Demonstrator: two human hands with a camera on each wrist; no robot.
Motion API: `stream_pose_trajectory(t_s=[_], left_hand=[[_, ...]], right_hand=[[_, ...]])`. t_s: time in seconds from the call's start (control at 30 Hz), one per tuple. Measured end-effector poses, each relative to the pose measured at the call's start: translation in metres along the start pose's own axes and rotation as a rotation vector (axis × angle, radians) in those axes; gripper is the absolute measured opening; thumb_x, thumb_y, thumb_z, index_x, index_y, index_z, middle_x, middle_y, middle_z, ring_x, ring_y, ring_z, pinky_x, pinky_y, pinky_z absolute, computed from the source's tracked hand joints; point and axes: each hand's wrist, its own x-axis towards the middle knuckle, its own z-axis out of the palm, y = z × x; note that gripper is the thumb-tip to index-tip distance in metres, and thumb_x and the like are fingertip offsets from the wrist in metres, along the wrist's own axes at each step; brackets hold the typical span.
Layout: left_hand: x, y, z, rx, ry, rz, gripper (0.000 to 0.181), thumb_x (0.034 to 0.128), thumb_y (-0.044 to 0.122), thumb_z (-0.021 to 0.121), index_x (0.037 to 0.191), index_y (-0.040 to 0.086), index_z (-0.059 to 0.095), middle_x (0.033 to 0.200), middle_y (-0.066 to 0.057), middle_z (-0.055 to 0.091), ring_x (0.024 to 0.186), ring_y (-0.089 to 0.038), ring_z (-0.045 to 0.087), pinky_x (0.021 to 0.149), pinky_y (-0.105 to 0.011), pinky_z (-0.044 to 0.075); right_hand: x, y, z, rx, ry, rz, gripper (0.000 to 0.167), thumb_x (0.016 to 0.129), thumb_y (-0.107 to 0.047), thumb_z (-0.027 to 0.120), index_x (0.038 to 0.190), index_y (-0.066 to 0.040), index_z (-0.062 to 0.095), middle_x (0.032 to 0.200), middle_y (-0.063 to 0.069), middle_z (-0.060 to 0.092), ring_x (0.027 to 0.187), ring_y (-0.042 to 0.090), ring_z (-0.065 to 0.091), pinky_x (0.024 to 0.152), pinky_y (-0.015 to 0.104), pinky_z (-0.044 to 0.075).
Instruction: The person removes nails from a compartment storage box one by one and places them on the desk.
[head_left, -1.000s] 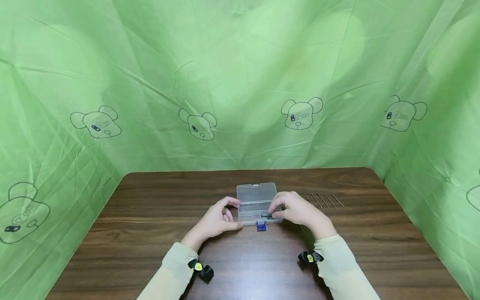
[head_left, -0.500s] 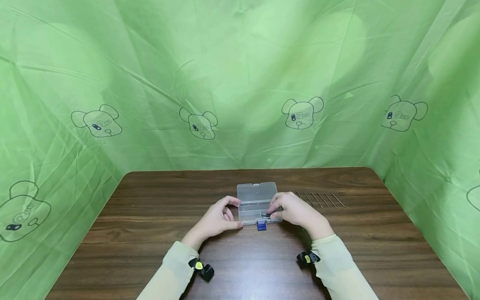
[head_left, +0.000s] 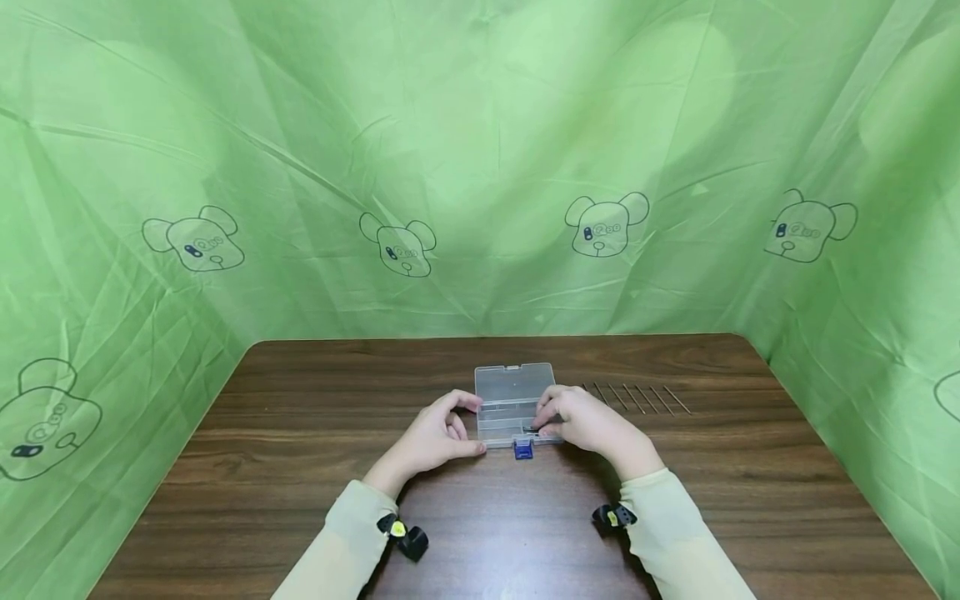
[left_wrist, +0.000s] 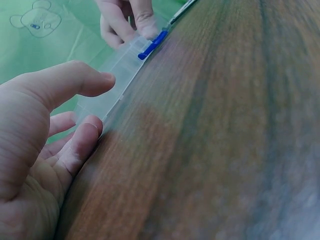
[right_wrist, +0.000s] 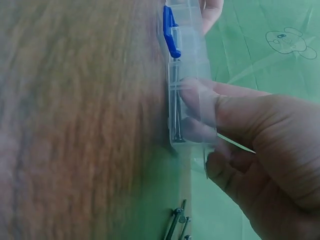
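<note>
The things are carried by a desk (head_left: 300,392) with dark brown wood grain and rounded far corners, its nearer part brightened by a soft sheen. Toward the far side, near the middle of its width, a clear plastic box (head_left: 498,432) is set, with its lid (head_left: 513,383) opened backward and a blue latch (head_left: 523,450) at the front. To the box's right, several thin metal rods (head_left: 647,399) are laid in a slanted row, spaced apart.

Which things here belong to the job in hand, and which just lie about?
Part of the job:
clear box with blue latch
thin metal pieces inside
row of similar pieces alongside, probably

Only surroundings:
green cloth
wooden table
wrist cameras
</note>
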Motion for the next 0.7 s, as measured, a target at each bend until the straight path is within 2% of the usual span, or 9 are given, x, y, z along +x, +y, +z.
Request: stream_pose_trajectory(t_s=[0.17, 0.47, 0.7], left_hand=[[-0.0004, 0.0017, 0.0002, -0.002, 0.004, -0.004, 0.067, 0.0826, 0.016, 0.097, 0.141, 0.010, 0.064, 0.129, -0.006, 0.070, 0.074, -0.013, 0.067, 0.066, -0.026, 0.057], [-0.0008, 0.0009, 0.0001, -0.005, 0.007, -0.003, 0.068, 0.0822, 0.016, 0.098, 0.141, 0.011, 0.064, 0.129, -0.006, 0.070, 0.074, -0.014, 0.067, 0.066, -0.026, 0.057], [0.0000, -0.0011, -0.0006, 0.001, 0.008, -0.003, 0.068, 0.0816, 0.016, 0.098, 0.140, 0.013, 0.065, 0.129, -0.004, 0.070, 0.075, -0.015, 0.067, 0.067, -0.026, 0.057]], right_hand=[[0.0024, -0.0014, 0.0024, -0.017, -0.012, -0.016, 0.003, 0.092, -0.006, 0.085, 0.093, -0.009, 0.084, 0.111, 0.007, 0.073, 0.104, 0.025, 0.071, 0.097, 0.042, 0.059], [0.0017, -0.0013, 0.0013, -0.080, -0.002, -0.031, 0.004, 0.092, -0.009, 0.086, 0.095, -0.011, 0.087, 0.109, 0.004, 0.074, 0.104, 0.024, 0.072, 0.097, 0.041, 0.059], [-0.0026, 0.0010, -0.0026, -0.087, 0.001, -0.043, 0.003, 0.091, -0.007, 0.087, 0.092, -0.009, 0.087, 0.108, 0.003, 0.075, 0.102, 0.024, 0.073, 0.095, 0.040, 0.061]])
